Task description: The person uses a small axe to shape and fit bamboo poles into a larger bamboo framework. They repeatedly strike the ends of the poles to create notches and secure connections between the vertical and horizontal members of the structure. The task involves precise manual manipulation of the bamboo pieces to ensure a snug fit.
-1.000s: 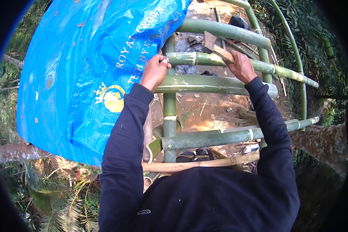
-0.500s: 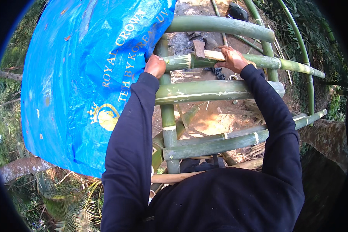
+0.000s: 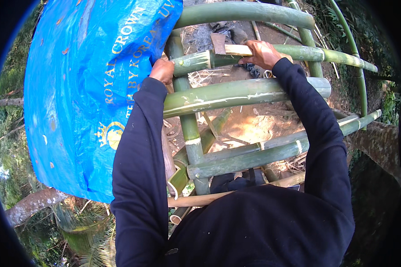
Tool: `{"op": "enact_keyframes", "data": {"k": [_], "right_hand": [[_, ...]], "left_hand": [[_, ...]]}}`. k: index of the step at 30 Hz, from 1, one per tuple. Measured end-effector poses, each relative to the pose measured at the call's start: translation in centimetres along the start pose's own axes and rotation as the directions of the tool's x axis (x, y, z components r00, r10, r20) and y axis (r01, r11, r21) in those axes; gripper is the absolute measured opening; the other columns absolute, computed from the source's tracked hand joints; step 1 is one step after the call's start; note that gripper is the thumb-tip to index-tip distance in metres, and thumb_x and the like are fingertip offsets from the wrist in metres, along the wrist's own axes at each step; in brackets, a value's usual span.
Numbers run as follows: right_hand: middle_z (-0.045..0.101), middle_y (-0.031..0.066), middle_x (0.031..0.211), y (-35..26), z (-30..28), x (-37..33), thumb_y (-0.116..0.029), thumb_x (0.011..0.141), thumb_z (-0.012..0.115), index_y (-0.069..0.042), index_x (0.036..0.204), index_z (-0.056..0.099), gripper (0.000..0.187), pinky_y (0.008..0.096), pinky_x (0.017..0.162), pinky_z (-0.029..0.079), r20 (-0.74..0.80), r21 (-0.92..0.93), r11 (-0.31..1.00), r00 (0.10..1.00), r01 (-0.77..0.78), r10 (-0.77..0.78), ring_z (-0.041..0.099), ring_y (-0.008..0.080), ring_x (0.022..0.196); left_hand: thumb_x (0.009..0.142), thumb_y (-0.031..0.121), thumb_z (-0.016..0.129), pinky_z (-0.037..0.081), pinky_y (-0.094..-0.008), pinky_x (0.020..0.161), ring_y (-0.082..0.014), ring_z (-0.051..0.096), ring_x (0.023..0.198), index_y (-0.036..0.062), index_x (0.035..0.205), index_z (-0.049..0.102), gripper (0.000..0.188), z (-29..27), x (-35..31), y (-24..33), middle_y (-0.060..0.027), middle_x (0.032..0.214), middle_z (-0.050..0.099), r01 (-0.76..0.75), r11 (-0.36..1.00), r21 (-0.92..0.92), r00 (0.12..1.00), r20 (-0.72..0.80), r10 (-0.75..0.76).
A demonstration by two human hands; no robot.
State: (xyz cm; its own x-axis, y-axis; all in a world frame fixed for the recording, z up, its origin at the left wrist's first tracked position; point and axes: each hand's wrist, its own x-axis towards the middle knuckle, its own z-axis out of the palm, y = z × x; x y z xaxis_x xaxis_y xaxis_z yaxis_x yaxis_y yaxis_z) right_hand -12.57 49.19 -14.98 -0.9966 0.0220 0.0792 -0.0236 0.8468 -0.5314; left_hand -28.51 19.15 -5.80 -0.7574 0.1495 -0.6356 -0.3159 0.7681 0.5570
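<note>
A green bamboo pole (image 3: 314, 54) runs across the upper part of the frame, and both hands rest along it. My left hand (image 3: 162, 71) is closed around its left end, close against the edge of a blue tarp (image 3: 71, 111). The tarp covers the left side, so part of what lies under that hand is hidden. My right hand (image 3: 262, 55) has its fingers wrapped round the pale wooden handle of a hatchet (image 3: 218, 43), which lies along the pole. The hatchet's brown metal head points away to the left of the hand.
A thick bamboo pole (image 3: 236, 96) crosses nearer to me, another (image 3: 245, 13) farther off. Lower poles (image 3: 249, 161) join a bamboo upright (image 3: 190, 129). A split bamboo piece (image 3: 178, 180) lies lower left. A tree trunk (image 3: 376, 144) stands at right; palm fronds (image 3: 87, 236) at lower left.
The whole view has shifted, so the frame, tarp and hands appear farther left and higher. Both hands keep nearly the same places along the pole; the left sits slightly farther left.
</note>
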Motion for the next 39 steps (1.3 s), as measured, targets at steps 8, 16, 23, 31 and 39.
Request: {"op": "enact_keyframes", "data": {"k": [8, 16, 23, 31, 39], "right_hand": [[0.068, 0.0193, 0.095, -0.4, -0.7, 0.2, -0.049, 0.078, 0.076, -0.002, 0.102, 0.059, 0.055, 0.0480, 0.078, 0.051, 0.089, -0.036, 0.999, 0.995, -0.034, 0.038, 0.065, 0.0396, 0.092], [0.066, 0.0171, 0.085, -0.3, 0.2, 0.2, -0.049, 0.080, 0.075, -0.004, 0.087, 0.052, 0.051, 0.0480, 0.076, 0.049, 0.014, -0.015, 1.000, 1.000, 0.028, -0.028, 0.065, 0.0384, 0.088], [0.066, 0.0166, 0.084, -0.4, 0.5, 0.3, -0.051, 0.079, 0.075, -0.005, 0.086, 0.052, 0.052, 0.0481, 0.075, 0.049, 0.033, -0.026, 1.000, 0.999, 0.012, -0.011, 0.065, 0.0386, 0.086], [0.068, 0.0180, 0.092, 0.1, 0.5, 0.3, -0.049, 0.079, 0.076, -0.005, 0.101, 0.059, 0.052, 0.0474, 0.077, 0.051, 0.031, -0.043, 0.999, 0.999, -0.016, 0.017, 0.066, 0.0391, 0.089], [0.067, 0.0170, 0.089, -0.8, 0.4, 0.8, -0.053, 0.081, 0.073, -0.005, 0.087, 0.053, 0.053, 0.0480, 0.074, 0.050, 0.048, -0.080, 0.996, 0.998, -0.040, 0.044, 0.066, 0.0386, 0.088]], "left_hand": [[0.099, 0.018, 0.049, 0.021, -0.0297, 0.042, -0.0089, 0.029, 0.048, 0.0086, 0.080, 0.048, 0.022, -0.2, -0.3, 0.0, 0.0017, 0.060, 0.035, -0.025, 0.999, 0.041, 1.000, -0.015, 0.025], [0.090, 0.025, 0.060, 0.048, -0.0436, 0.068, -0.0304, 0.065, 0.071, -0.0127, 0.091, 0.066, 0.038, -1.3, 3.8, -3.3, -0.0249, 0.082, 0.067, -0.130, 0.948, 0.291, 0.983, -0.088, 0.162], [0.087, 0.026, 0.062, 0.048, -0.0433, 0.085, -0.0400, 0.068, 0.096, -0.0138, 0.099, 0.067, 0.042, -1.4, 4.5, -3.8, -0.0321, 0.098, 0.068, -0.126, 0.916, 0.380, 0.981, -0.092, 0.173], [0.094, 0.022, 0.062, 0.025, -0.0321, 0.040, -0.0086, 0.035, 0.045, 0.0048, 0.080, 0.062, 0.022, -0.3, 2.9, -2.8, 0.0026, 0.058, 0.046, -0.243, 0.909, 0.339, 0.955, -0.082, 0.286], [0.094, 0.024, 0.063, 0.023, -0.0309, 0.039, -0.0079, 0.034, 0.042, 0.0041, 0.087, 0.065, 0.021, -0.8, 3.6, -3.4, 0.0034, 0.057, 0.045, -0.213, 0.941, 0.262, 0.965, -0.095, 0.245]]}}
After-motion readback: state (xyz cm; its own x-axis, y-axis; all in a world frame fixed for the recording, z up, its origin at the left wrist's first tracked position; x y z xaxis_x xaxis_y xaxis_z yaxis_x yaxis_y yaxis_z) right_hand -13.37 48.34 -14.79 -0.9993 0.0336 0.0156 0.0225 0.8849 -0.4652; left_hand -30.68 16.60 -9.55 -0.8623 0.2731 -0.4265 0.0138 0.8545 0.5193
